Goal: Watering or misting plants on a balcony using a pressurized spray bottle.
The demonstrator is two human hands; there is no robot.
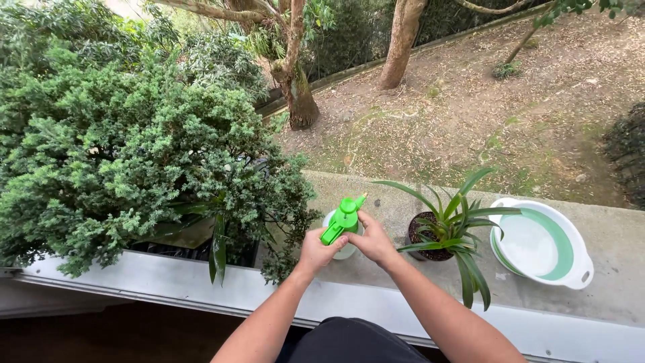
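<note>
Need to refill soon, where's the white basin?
In the head view, the white basin sits far right on the concrete ledge, beside the small potted plant.

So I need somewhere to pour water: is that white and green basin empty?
Apparently empty: the basin lies tilted on the ledge, its pale inside bare.

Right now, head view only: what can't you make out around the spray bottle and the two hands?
- White spray bottle with green trigger head: body mostly hidden by the left hand and right hand; fill level unreadable.
- Dark round pot of the long-leaved plant: soil hidden by leaves.
- White-and-green collapsible basin: can't tell whether it holds water.
- Black container under the big green shrub: covered by foliage.
</note>
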